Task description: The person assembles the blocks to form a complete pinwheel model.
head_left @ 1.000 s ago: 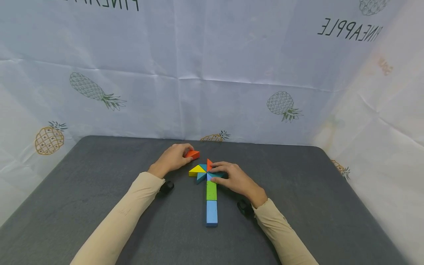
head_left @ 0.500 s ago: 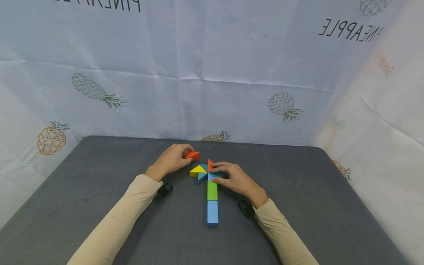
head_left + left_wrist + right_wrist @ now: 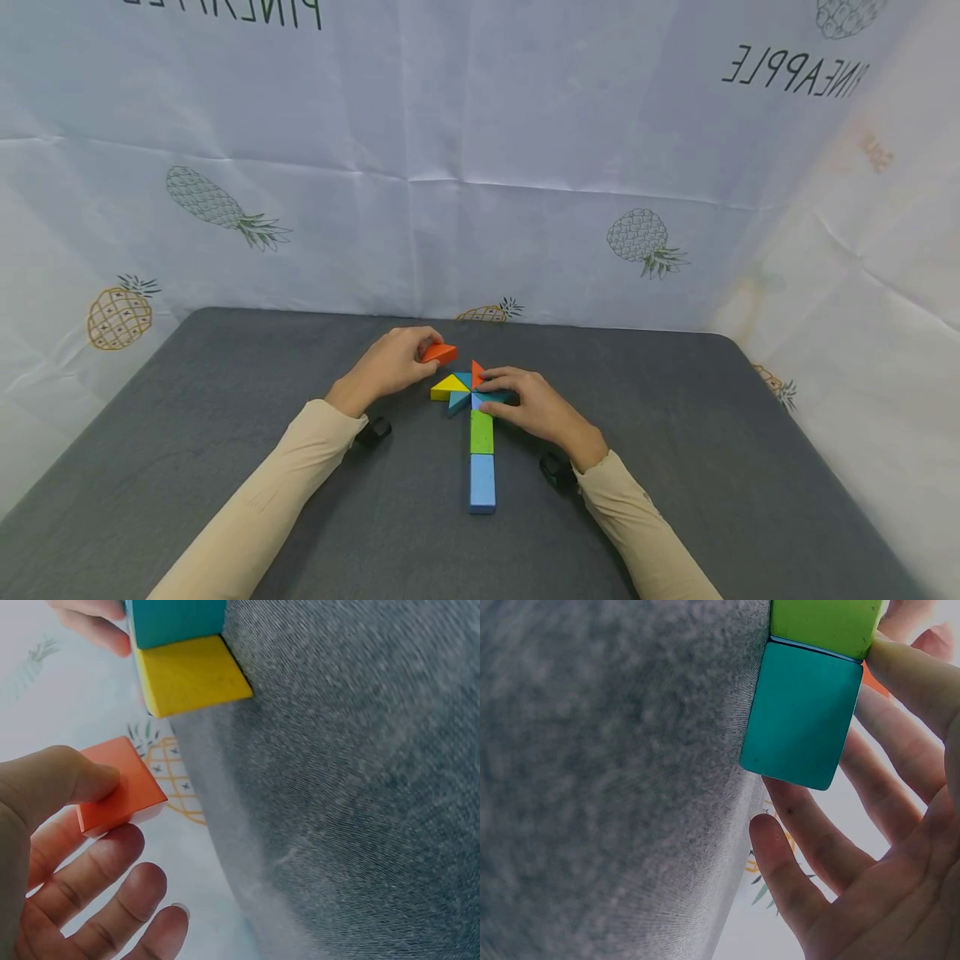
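Note:
My left hand [image 3: 393, 362] pinches an orange-red triangular block [image 3: 124, 787] between thumb and fingers, behind and left of a pinwheel of triangular blocks. In that pinwheel are a yellow block [image 3: 447, 387], a red block [image 3: 476, 374] and teal blocks [image 3: 457, 403]. A green block [image 3: 482, 432] and a long blue block [image 3: 482, 483] form a straight stem toward me. My right hand [image 3: 536, 402] lies around the pinwheel's right side, thumb and fingers about a teal triangular block [image 3: 802, 716]. Its index finger reaches the red block; this hand partly covers the pieces there.
The dark grey table [image 3: 337, 533] carries the blocks. A white curtain [image 3: 517, 142] with printed pineapples hangs along its back edge. A black wrist device [image 3: 555, 471] sits under the right wrist, and another [image 3: 373, 432] under the left.
My left hand has shifted the orange-red block slightly right, closer to the pinwheel. The right hand and the laid blocks keep their arrangement; the head view has drifted a little.

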`<action>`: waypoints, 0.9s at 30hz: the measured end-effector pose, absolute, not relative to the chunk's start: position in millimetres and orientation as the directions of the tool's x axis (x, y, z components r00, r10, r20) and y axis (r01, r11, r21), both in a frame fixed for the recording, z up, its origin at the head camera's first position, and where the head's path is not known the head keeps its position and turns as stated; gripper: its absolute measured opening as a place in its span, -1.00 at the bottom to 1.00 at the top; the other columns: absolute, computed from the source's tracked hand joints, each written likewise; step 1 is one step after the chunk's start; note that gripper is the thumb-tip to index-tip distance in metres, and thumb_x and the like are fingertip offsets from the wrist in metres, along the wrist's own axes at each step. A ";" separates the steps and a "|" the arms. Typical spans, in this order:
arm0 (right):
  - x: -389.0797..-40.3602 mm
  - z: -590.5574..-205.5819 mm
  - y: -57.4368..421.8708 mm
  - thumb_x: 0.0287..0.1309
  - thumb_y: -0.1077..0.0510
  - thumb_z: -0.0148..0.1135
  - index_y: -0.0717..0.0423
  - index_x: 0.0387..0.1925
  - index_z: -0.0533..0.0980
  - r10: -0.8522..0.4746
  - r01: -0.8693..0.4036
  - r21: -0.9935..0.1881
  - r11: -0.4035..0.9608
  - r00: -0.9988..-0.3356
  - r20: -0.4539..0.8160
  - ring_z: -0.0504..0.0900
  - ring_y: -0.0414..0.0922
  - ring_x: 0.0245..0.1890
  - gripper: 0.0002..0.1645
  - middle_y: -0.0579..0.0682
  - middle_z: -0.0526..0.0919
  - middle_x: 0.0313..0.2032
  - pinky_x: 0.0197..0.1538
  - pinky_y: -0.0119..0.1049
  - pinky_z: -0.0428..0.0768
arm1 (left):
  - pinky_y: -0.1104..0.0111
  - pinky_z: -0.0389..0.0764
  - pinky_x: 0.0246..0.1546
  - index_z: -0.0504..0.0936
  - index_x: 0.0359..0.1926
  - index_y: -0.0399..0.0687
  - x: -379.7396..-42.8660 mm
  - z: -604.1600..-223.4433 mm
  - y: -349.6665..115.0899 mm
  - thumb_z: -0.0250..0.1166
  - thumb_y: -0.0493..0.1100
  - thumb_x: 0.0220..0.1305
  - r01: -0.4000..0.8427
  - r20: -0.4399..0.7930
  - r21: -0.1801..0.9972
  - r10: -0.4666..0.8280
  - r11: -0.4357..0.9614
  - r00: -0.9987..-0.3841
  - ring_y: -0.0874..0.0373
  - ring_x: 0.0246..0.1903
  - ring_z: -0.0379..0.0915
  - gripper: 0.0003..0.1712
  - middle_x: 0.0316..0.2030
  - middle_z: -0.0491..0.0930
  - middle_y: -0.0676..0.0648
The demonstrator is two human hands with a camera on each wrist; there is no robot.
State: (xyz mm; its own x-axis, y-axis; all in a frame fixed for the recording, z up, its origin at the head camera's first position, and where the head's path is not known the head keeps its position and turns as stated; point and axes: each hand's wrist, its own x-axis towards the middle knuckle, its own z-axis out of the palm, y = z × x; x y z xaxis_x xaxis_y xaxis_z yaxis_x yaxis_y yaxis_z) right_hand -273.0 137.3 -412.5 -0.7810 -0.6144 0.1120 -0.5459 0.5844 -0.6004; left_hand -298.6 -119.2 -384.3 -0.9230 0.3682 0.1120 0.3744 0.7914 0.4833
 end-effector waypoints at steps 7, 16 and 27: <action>-273.3 -412.9 137.0 0.31 0.00 0.26 0.05 0.14 0.61 -0.611 -0.540 -0.602 0.588 -0.785 0.107 0.45 0.12 0.33 -0.58 0.12 0.50 0.30 0.31 0.08 0.46 | 0.39 0.48 -0.42 0.60 0.10 -0.13 -292.6 -380.3 -116.5 0.34 -0.16 0.27 0.386 0.116 0.488 0.381 0.782 -0.917 0.15 -0.46 0.44 -0.62 -0.23 0.66 -0.10; -273.2 -412.6 137.0 0.31 0.00 0.26 0.05 0.15 0.61 -0.613 -0.542 -0.604 0.584 -0.782 0.109 0.45 0.12 0.33 -0.57 0.12 0.50 0.30 0.30 0.08 0.47 | 0.39 0.48 -0.45 0.62 0.06 -0.11 -284.7 -376.2 -115.5 0.36 -0.17 0.26 0.394 0.118 0.500 0.390 0.771 -0.913 0.18 -0.50 0.42 -0.65 -0.28 0.66 -0.06; -273.4 -413.3 137.1 0.31 0.01 0.26 0.07 0.14 0.61 -0.620 -0.553 -0.603 0.575 -0.775 0.120 0.46 0.11 0.32 -0.58 0.12 0.50 0.30 0.28 0.05 0.50 | 0.41 0.45 -0.49 0.63 0.01 -0.14 -271.6 -373.4 -113.7 0.35 -0.21 0.27 0.448 0.148 0.485 0.435 0.751 -0.888 0.22 -0.57 0.37 -0.70 -0.36 0.63 -0.03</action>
State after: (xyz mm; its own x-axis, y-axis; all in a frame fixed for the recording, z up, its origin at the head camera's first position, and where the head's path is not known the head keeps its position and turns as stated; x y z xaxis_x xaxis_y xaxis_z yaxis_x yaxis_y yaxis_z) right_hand -273.4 137.1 -413.3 -0.7755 -0.6198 0.1203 -0.5530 0.5748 -0.6032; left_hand -271.6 -113.7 -373.4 -0.8884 0.4345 0.1483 0.4483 0.7510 0.4848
